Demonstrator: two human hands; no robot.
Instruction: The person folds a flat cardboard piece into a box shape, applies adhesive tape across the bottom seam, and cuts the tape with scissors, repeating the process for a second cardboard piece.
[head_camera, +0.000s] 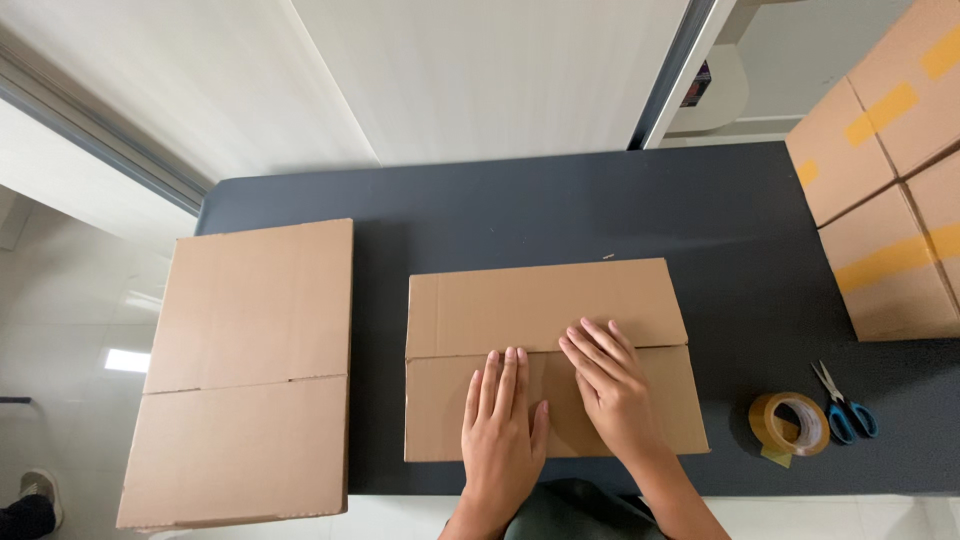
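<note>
A closed cardboard box (540, 310) stands in the middle of the dark table (480, 215), its two top flaps meeting in a seam across the middle. My left hand (503, 425) lies flat on the near flap, fingers together, tips near the seam. My right hand (605, 380) also rests flat, its fingertips reaching over the seam onto the far flap. Neither hand holds anything.
A flattened cardboard box (245, 370) lies at the table's left end, overhanging the near edge. A roll of brown tape (790, 425) and blue-handled scissors (845, 410) lie at the near right. Taped boxes (885, 180) are stacked at the far right.
</note>
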